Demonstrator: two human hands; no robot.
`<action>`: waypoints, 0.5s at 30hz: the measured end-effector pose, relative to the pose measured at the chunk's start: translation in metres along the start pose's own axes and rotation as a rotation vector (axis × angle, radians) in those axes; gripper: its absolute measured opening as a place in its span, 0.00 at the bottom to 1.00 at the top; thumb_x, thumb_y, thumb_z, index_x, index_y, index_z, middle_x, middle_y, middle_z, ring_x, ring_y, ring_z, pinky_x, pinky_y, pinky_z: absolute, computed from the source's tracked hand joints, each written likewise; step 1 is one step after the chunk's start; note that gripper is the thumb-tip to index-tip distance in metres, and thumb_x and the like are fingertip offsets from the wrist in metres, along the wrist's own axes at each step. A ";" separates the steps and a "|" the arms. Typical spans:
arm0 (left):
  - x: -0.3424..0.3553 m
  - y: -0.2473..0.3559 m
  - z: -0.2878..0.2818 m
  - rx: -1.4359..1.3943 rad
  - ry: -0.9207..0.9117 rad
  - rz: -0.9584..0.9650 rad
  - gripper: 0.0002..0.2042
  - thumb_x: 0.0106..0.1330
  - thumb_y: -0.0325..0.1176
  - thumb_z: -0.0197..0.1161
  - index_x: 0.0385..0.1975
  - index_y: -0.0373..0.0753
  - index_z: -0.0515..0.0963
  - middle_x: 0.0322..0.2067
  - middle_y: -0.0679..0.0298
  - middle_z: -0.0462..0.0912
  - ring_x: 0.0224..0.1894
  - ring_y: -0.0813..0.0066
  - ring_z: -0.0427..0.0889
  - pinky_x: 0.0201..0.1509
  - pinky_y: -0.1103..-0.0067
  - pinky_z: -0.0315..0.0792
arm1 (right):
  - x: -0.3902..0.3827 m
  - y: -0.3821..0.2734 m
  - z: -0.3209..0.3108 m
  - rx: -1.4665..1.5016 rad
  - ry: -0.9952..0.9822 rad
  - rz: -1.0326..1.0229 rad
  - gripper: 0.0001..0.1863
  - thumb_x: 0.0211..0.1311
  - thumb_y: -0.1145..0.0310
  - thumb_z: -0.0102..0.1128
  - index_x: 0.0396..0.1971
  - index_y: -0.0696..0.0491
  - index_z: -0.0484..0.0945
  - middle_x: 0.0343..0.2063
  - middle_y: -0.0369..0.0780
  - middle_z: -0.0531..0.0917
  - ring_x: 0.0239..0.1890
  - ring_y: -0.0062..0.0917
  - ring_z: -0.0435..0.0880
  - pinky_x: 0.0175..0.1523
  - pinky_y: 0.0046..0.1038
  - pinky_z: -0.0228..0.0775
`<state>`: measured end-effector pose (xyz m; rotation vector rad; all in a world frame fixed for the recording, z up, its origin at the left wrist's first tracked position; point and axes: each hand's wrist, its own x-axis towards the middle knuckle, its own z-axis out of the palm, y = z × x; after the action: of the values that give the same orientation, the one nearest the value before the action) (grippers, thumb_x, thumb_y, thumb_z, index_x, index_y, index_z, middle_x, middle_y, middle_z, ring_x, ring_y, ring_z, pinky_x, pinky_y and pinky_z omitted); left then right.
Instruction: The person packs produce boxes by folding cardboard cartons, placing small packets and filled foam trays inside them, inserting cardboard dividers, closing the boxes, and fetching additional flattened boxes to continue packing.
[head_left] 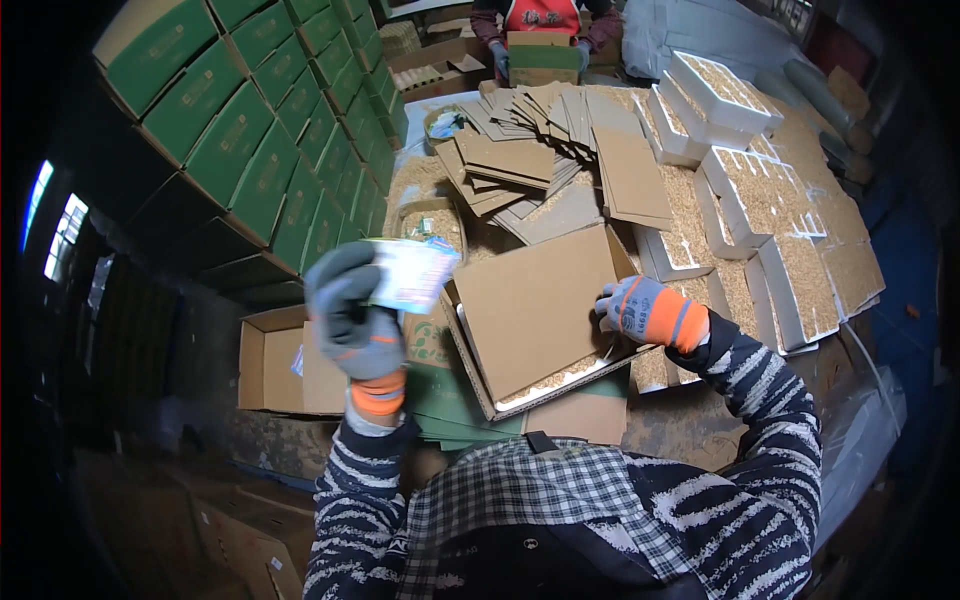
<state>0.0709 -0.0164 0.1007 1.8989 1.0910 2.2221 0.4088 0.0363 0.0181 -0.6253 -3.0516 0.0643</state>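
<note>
My left hand [358,305], in a grey and orange glove, is closed on a white printed packet [412,274], slightly blurred and held up left of an open cardboard box [483,395]. Inside that box a brown cardboard sheet [540,315] lies over a white foam tray [560,385] filled with tan granules; the tray shows along the near edge. My right hand [650,311], gloved the same way, is at the sheet's right edge with its fingers curled on it. Some fingertips are hidden.
Green boxes [240,140] rise in stacks at the left. Loose cardboard sheets [510,160] lie in a heap beyond the box. White foam trays [790,290] of granules cover the right side. Across the table a person in a red apron handles a green box [543,60]. An open carton [270,365] sits lower left.
</note>
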 end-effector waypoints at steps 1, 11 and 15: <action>0.003 0.014 0.007 0.136 -0.394 0.161 0.13 0.50 0.22 0.65 0.37 0.36 0.73 0.43 0.54 0.77 0.44 0.61 0.78 0.49 0.71 0.74 | -0.002 0.000 0.009 0.000 -0.166 0.108 0.04 0.49 0.67 0.56 0.22 0.46 0.79 0.32 0.35 0.81 0.39 0.31 0.79 0.44 0.30 0.72; -0.033 0.029 0.000 0.417 -1.168 -0.050 0.26 0.56 0.36 0.64 0.57 0.44 0.72 0.57 0.59 0.72 0.50 0.57 0.75 0.56 0.67 0.68 | -0.020 -0.007 -0.081 0.926 0.390 0.280 0.31 0.52 0.79 0.53 0.61 0.56 0.68 0.59 0.43 0.72 0.62 0.30 0.69 0.68 0.29 0.54; -0.056 -0.015 -0.031 0.036 -0.500 -0.823 0.23 0.63 0.25 0.54 0.60 0.37 0.68 0.54 0.54 0.73 0.58 0.68 0.71 0.60 0.76 0.66 | -0.048 0.038 0.000 1.066 0.699 0.557 0.33 0.58 0.75 0.54 0.66 0.57 0.59 0.63 0.43 0.67 0.66 0.26 0.62 0.71 0.27 0.47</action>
<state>0.0524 -0.0452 0.0443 1.4724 1.4416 1.2204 0.4674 0.0521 0.0156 -1.0171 -1.7204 1.0919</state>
